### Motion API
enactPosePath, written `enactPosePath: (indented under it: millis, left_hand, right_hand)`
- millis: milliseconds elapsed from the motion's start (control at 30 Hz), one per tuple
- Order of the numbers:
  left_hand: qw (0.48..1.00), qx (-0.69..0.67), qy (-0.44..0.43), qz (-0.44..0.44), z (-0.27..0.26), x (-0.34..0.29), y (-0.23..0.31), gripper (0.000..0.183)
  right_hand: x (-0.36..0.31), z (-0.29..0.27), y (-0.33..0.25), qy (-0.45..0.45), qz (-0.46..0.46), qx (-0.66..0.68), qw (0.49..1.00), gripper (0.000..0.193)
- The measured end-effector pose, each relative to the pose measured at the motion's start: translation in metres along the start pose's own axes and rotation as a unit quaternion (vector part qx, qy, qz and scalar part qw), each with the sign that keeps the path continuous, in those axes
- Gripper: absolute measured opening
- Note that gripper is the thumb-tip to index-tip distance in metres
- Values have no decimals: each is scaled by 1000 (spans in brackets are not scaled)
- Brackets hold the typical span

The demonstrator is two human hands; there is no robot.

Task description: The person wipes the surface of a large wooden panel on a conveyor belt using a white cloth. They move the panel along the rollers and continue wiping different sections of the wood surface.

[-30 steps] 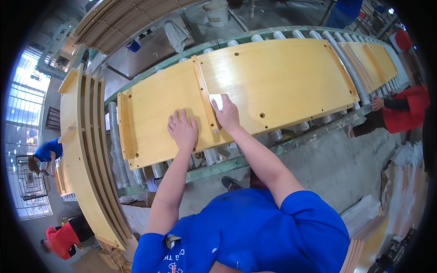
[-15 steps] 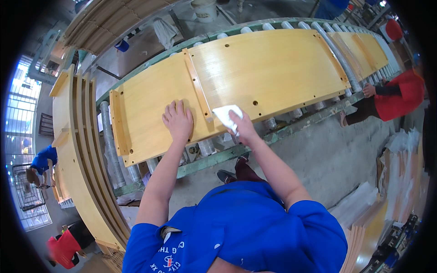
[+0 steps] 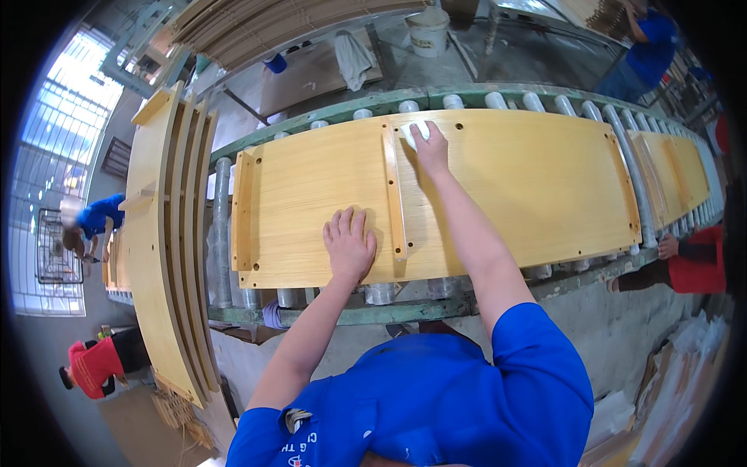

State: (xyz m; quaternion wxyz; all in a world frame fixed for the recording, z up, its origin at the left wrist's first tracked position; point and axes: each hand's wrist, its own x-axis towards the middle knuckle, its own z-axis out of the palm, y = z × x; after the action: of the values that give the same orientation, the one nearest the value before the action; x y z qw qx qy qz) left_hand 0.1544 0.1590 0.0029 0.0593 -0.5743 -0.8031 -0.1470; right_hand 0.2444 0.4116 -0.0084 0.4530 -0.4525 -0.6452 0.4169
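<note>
A long yellow wooden panel (image 3: 529, 187) with dark holes and raised cross strips lies on the roller conveyor. My left hand (image 3: 350, 244) rests flat on its near part, left of the middle strip, fingers spread and holding nothing. Stretched toward the panel's far edge, my right hand (image 3: 433, 152) grips a folded white cloth (image 3: 415, 135). The cloth presses on the panel beside the far end of the middle wooden strip (image 3: 394, 194). Part of the cloth is hidden under my fingers.
Green-framed conveyor rollers (image 3: 223, 233) run beneath the panel. A tall stack of wooden panels (image 3: 152, 257) stands at the left. Another panel (image 3: 673, 175) lies farther right on the rollers, near a person in red (image 3: 696, 261). A white bucket (image 3: 428, 33) sits beyond the conveyor.
My right hand has moved the cloth from the near end of the middle strip to its far end. My left hand stays flat on the panel. The whole view has shifted.
</note>
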Motion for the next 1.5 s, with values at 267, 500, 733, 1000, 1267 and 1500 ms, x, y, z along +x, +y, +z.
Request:
enactPosePath:
  millis: [267, 500, 733, 1000, 1267, 1500]
  left_hand:
    - [1000, -15, -8, -19, 0, -1, -3, 43]
    - [1000, -10, -9, -16, 0, -2, -4, 44]
    - [1000, -2, 12, -4, 1, 0, -2, 44]
    - [1000, -5, 15, -5, 6, -5, -8, 44]
    - [998, 11, 59, 15, 9, -7, -7, 41]
    - [998, 18, 57, 17, 13, -8, -8, 42]
  right_hand:
    - [19, 13, -5, -51, 2, -181, 982, 45]
    - [17, 12, -9, -61, 2, -201, 978, 44]
    - [-9, -2, -4, -64, 9, -184, 981, 45]
    - [-85, -30, -8, -69, -5, -145, 987, 43]
    - [-160, -70, -11, -111, -2, -71, 991, 41]
    - [-201, -93, -21, -157, 16, -66, 985, 36]
